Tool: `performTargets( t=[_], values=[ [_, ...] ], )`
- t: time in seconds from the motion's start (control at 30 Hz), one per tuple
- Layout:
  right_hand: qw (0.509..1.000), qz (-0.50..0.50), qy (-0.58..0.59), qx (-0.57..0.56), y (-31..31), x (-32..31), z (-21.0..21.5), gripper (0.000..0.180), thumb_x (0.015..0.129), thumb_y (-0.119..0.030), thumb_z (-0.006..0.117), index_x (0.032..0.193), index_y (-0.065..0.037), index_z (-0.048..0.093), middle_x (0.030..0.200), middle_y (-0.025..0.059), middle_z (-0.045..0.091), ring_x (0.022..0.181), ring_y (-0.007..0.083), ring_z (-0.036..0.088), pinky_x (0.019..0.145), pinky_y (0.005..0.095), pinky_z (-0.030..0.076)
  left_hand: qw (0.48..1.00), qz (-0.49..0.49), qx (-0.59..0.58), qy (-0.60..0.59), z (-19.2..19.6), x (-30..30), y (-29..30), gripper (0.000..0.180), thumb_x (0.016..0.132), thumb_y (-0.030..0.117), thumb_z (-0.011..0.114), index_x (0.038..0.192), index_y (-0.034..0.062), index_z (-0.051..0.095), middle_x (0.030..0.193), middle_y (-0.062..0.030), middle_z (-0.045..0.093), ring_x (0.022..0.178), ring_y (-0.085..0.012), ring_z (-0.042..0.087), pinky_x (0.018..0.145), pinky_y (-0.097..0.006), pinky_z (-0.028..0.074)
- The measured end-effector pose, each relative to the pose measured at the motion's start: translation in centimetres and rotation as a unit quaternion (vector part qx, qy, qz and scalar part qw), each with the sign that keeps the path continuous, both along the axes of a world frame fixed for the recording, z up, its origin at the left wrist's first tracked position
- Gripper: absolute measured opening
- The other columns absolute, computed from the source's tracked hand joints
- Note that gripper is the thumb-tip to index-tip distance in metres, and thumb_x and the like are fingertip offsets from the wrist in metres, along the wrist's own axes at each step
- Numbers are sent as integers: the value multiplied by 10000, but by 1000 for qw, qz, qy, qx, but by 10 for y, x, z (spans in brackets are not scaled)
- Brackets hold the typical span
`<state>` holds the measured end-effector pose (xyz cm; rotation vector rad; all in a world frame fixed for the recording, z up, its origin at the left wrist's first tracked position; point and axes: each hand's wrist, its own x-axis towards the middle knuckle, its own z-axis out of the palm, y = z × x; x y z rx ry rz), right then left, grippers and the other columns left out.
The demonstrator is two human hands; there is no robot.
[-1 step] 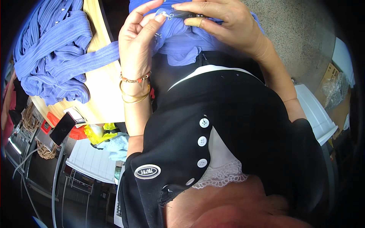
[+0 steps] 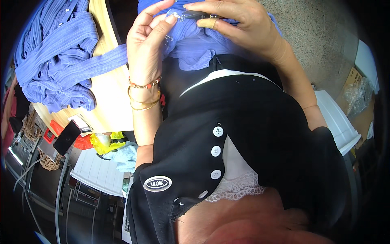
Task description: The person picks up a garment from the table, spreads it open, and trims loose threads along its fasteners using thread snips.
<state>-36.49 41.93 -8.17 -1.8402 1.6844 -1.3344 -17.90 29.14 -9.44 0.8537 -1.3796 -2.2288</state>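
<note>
Across my lap at the top lies blue ribbed knit fabric (image 2: pixel 191 40). Above it my left hand (image 2: pixel 148 38) is closed, thumb against finger, pinching a bit of white thread (image 2: pixel 180 16) at the fabric. Another small white bit hangs just below that pinch. From the other side my right hand (image 2: pixel 239 18) grips a slim dark tool (image 2: pixel 195 15) with a shiny metal part, its tip pointing at the thread. My fingers hide much of the tool, so its exact kind does not show. A tan wrap covers one right fingertip.
On my left, a pale wooden table (image 2: pixel 109 105) carries a heap of blue knit strips (image 2: pixel 53 61), one stretching toward my lap. A dark phone (image 2: pixel 67 137) and a yellow bag (image 2: pixel 103 142) sit by its near edge. A white bin (image 2: pixel 333 118) stands at right.
</note>
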Motion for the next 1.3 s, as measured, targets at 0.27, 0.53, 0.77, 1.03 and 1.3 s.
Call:
performTargets(
  t=[0.27, 0.53, 0.77, 1.03, 1.3],
  values=[
    [987, 11, -159, 14, 3, 0, 0, 349, 807, -60, 746, 1142, 15, 689, 826, 98, 617, 698, 170, 579, 607, 264, 442, 1000, 4, 5, 10, -6, 1, -2, 352, 923, 30, 636, 1269, -24, 596, 999, -58, 694, 887, -72, 633, 800, -196, 483],
    [996, 8, -83, 29, 6, -1, -4, 347, 805, -64, 743, 1136, 19, 682, 858, 113, 623, 736, 213, 585, 649, 301, 458, 1000, 12, 8, 8, -5, 2, -3, 349, 925, 40, 636, 1267, -18, 598, 985, -64, 702, 857, -78, 649, 778, -203, 504],
    [996, 11, -82, 21, 4, 1, -4, 347, 811, -64, 735, 1143, 19, 677, 865, 117, 622, 743, 219, 586, 663, 303, 462, 1000, 17, 1, 4, -3, 1, -1, 348, 920, 33, 639, 1262, -16, 599, 981, -66, 703, 859, -83, 650, 791, -209, 508],
    [985, 9, -166, 54, 7, 0, -3, 348, 829, -55, 739, 1161, 26, 674, 871, 94, 619, 758, 166, 583, 663, 259, 458, 1000, 13, 6, 12, -4, 0, 0, 346, 919, 21, 636, 1261, -18, 601, 986, -62, 701, 891, -82, 642, 824, -211, 496],
    [884, -21, -463, 57, 13, -12, -9, 346, 902, -74, 683, 1230, 23, 635, 947, 36, 625, 758, 72, 555, 649, 185, 445, 1000, 14, -16, 9, -7, 3, -3, 343, 915, 17, 639, 1255, -21, 607, 988, -52, 700, 893, -68, 636, 822, -192, 479]
  ],
)
